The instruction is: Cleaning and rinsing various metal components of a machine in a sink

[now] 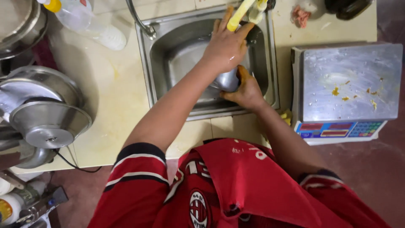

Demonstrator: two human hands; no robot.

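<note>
One sink [168,50], one scale [350,84], two hands [225,46].

Warm, dim indoor light; glare on the scale's steel platform [352,82] (edges slightly bowed, hands softly blurred).

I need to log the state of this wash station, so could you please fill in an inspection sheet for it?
Surface: cream tiled counter, stained, around a steel sink.
Job's things: small steel bowl held inside the sink.
Clutter: clear plastic bottle lying at the back left; stacked steel bowls and lids on the left; pink scrap by the sink.
Hands: left hand on top of the bowl; right hand gripping its side, fingers stained yellow.
Cables: black cord hanging off the counter's front edge.
Surroundings: weighing scale on the right, yellow crumbs on its platform; reddish floor.
</note>
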